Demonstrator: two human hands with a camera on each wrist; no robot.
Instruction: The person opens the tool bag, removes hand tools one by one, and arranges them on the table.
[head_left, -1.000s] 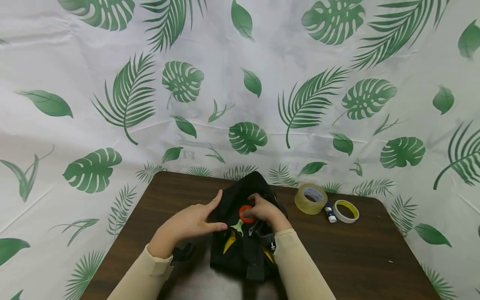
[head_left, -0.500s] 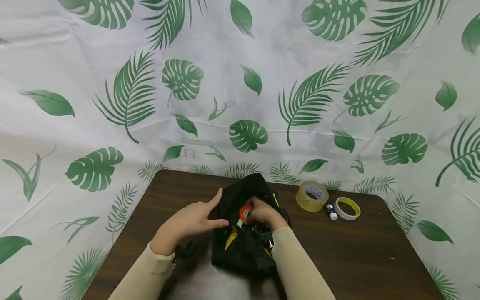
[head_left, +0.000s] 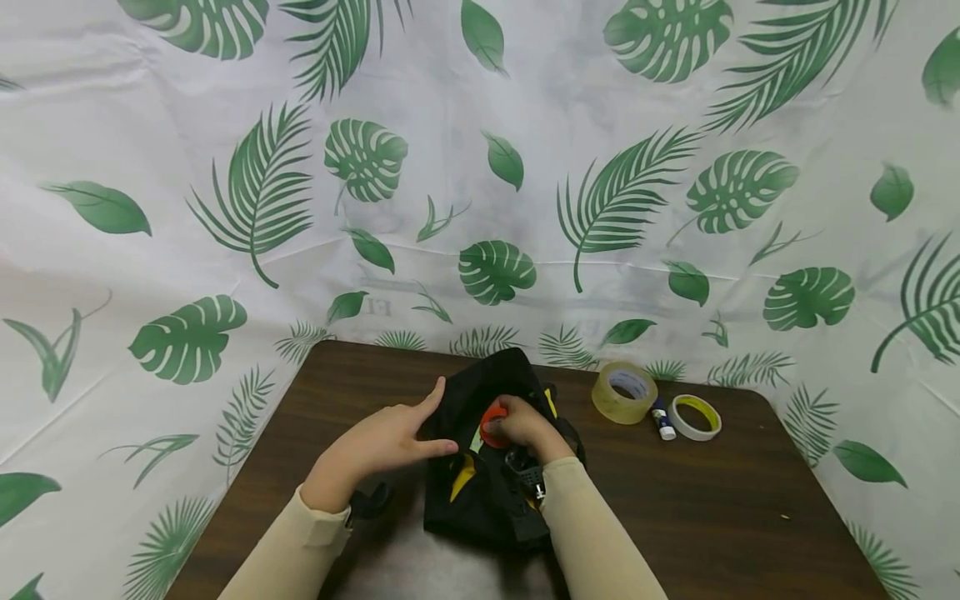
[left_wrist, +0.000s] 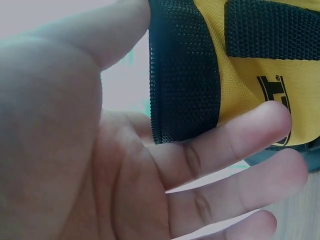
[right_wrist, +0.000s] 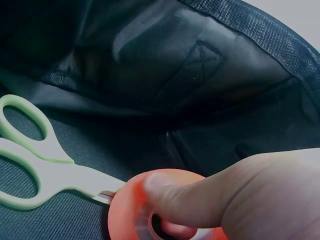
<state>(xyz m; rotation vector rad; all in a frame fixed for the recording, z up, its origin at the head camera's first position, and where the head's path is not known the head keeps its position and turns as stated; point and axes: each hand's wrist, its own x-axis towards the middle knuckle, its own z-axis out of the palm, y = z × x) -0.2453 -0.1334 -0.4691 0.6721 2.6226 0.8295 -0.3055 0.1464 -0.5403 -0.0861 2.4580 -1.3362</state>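
Note:
On the table stands a black and yellow tool bag [head_left: 480,508], its mouth spread wide. My right hand [head_left: 531,429] reaches inside and pinches an orange tape roll [right_wrist: 132,207]; the thumb lies on its face and a fingertip shows in the hole. Beside the roll, on the bag floor, lie pale green scissors [right_wrist: 45,160], their tips hidden by it. My left hand [head_left: 378,446] is at the bag's left side, fingers extended along the yellow outer wall [left_wrist: 250,90], thumb near the black rim [left_wrist: 182,75].
To the right of the bag are a wide clear tape roll [head_left: 622,408], a glue stick [head_left: 663,421] and a white tape roll with a yellow inside [head_left: 684,427]. A leaf-patterned sheet [head_left: 495,200] hangs behind the dark wooden table [head_left: 705,517].
Inside the bag, my right hand has shifted slightly and its grip on the orange roll has altered. A dark strap at the bag's front has shifted. My left hand stays nearly still.

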